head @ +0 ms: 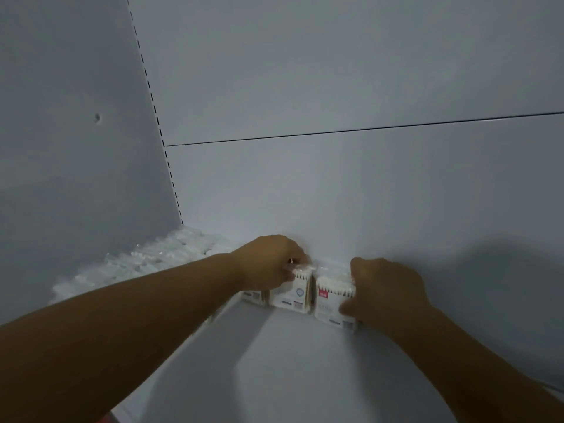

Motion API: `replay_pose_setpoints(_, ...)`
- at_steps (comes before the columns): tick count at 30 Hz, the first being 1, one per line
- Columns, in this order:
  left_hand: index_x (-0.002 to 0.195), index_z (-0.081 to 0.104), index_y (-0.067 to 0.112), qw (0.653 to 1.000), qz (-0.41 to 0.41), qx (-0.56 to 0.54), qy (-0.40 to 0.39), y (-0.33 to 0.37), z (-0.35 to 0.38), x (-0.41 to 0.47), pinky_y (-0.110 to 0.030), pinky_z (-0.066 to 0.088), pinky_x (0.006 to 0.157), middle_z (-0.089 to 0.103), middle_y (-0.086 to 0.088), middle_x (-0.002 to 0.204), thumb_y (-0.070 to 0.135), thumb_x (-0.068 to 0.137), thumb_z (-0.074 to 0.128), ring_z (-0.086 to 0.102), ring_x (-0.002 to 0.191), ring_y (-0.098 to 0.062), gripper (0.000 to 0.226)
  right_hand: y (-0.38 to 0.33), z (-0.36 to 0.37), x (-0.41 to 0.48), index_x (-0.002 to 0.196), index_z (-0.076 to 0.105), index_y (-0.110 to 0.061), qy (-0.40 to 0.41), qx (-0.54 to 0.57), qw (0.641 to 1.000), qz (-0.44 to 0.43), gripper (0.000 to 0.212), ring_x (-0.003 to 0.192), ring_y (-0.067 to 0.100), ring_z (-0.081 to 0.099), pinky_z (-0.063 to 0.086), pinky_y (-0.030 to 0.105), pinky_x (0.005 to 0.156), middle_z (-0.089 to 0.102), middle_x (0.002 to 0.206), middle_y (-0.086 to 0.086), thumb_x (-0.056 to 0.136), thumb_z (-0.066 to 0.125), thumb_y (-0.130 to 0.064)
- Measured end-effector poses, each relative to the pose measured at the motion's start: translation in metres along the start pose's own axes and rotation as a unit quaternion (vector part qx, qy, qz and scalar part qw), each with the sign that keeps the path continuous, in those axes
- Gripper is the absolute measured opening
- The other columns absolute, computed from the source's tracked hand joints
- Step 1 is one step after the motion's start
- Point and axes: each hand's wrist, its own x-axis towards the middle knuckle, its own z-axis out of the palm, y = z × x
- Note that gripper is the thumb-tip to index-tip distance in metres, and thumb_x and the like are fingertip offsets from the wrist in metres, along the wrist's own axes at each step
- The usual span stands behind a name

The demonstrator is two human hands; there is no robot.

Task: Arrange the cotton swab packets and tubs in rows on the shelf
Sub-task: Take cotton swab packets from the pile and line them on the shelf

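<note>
Two cotton swab packets stand upright against the back panel of the grey shelf [274, 361]. My left hand [268, 261] grips the top of the left packet [293, 293], which bears a blue mark. Around the right packet [332, 297], with its red label, my right hand [384, 291] curls from the right side, thumb on its front. A further packet [254, 296] shows partly under my left wrist. Rows of clear swab packets [146, 264] run along the shelf's left side toward the corner.
A grey side panel [76, 148] closes the left, with a slotted upright [158, 123] at the corner. The back panel [335, 178] rises behind the packets. Bare shelf floor lies in front of and to the right of my hands.
</note>
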Motion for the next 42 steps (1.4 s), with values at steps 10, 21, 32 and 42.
replay_pose_setpoints(10, 0.152, 0.01, 0.017, 0.991, -0.036, 0.117, 0.048, -0.028, 0.053, -0.02, -0.05, 0.018, 0.115, 0.014, -0.002, 0.158, 0.035, 0.093, 0.043, 0.009, 0.145, -0.019, 0.07, -0.015, 0.023, -0.004, 0.088, 0.066, -0.012, 0.105, -0.023, 0.99, -0.095, 0.02, 0.087, 0.03, 0.058, 0.047, 0.036, 0.075, 0.06, 0.092, 0.006, 0.07, 0.073, -0.019)
replay_pose_setpoints(21, 0.145, 0.021, 0.018, 0.981, -0.092, 0.116, 0.129, -0.032, 0.093, -0.004, -0.061, 0.013, 0.108, 0.023, -0.007, 0.15, 0.05, 0.096, 0.024, 0.018, 0.141, -0.026, 0.059, -0.019, 0.047, -0.005, 0.114, 0.067, -0.003, 0.126, -0.099, 0.981, -0.114, 0.044, 0.091, 0.035, 0.064, 0.054, 0.04, 0.073, 0.067, 0.103, 0.016, 0.083, 0.059, -0.033)
replay_pose_setpoints(32, 0.151, 0.006, 0.016, 0.987, -0.104, 0.112, 0.05, -0.019, 0.056, -0.025, -0.06, 0.009, 0.113, 0.01, -0.004, 0.159, 0.054, 0.095, 0.035, 0.001, 0.148, -0.023, 0.074, 0.017, -0.012, -0.06, 0.153, 0.002, -0.021, -0.044, -0.07, 0.994, -0.07, 0.073, 0.147, 0.015, 0.004, 0.0, 0.023, 0.111, 0.002, 0.161, 0.003, 0.097, 0.043, -0.044)
replay_pose_setpoints(42, 0.153, 0.012, 0.021, 0.994, 0.086, -0.039, -0.052, 0.274, -0.049, -0.02, -0.034, 0.018, 0.115, 0.018, -0.004, 0.16, 0.054, 0.098, 0.034, 0.024, 0.144, -0.022, 0.068, 0.203, -0.146, -0.282, 0.152, 0.006, -0.027, -0.144, -0.19, 0.962, 0.132, 0.073, 0.148, 0.024, -0.003, 0.016, 0.041, 0.117, -0.005, 0.161, 0.004, 0.095, 0.048, -0.043)
